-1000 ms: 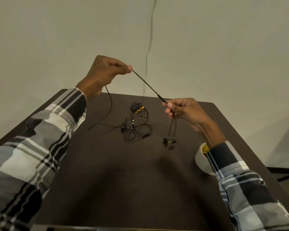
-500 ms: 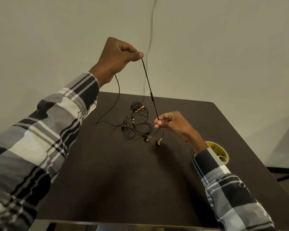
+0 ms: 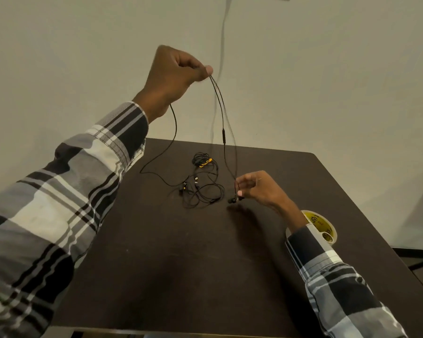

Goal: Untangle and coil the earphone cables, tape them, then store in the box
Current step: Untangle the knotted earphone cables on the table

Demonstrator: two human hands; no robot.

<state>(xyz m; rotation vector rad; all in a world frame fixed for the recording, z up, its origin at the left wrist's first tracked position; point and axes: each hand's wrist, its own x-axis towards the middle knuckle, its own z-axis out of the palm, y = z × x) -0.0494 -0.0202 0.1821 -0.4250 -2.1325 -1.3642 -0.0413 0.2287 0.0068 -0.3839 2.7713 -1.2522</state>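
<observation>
Left hand raised high, pinching 2 strands of black earphone cable, right hand low over the dark table, pinching the strands near the earbuds; tangled earphones beside, tape roll behind right wrist

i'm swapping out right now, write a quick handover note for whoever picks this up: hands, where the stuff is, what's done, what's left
Left hand: raised, pinch grip on the top of one earphone cable.
Right hand: low over the table, pinching the same cable just above its earbuds. The cable's tail runs down from the left hand onto the table.
Tangled earphones: loose heap mid-table.
Tape roll: on the table by the right wrist.
Box: not in view.
Done: one cable pulled free of the heap.
Left: coil it, tape it, untangle the rest, box everything.
</observation>
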